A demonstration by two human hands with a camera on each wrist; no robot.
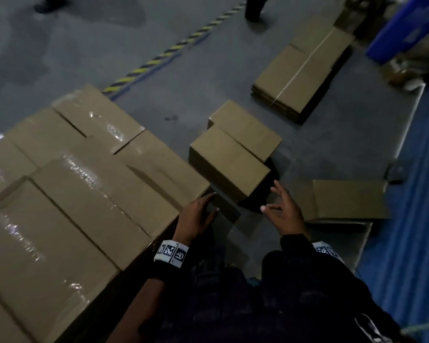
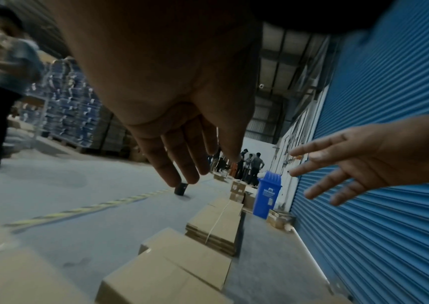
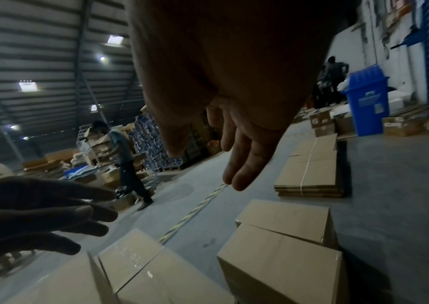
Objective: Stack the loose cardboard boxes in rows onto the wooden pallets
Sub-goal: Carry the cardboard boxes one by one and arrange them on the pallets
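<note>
While both hands reach empty, left hand (image 1: 196, 216) and right hand (image 1: 284, 211) spread, nearest loose box (image 1: 229, 167) sits on floor right of stacked rows (image 1: 67, 184). Risk: it overlaps the far box (image 1: 248, 128); uneven lift could drag that one.

Head downward; wrists forward, shared boxes (image 1: 229, 164)

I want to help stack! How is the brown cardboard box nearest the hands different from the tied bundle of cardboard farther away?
The nearest brown cardboard box is folded up into a tall, closed box; the strapped bundle of flat cardboard is a low pile of unfolded sheets. The box has no strap on the faces that show; the bundle has a pale strap round it. The box leans against another box, tilted; the bundle lies flat. Both are plain brown and sit on the grey floor.
</note>
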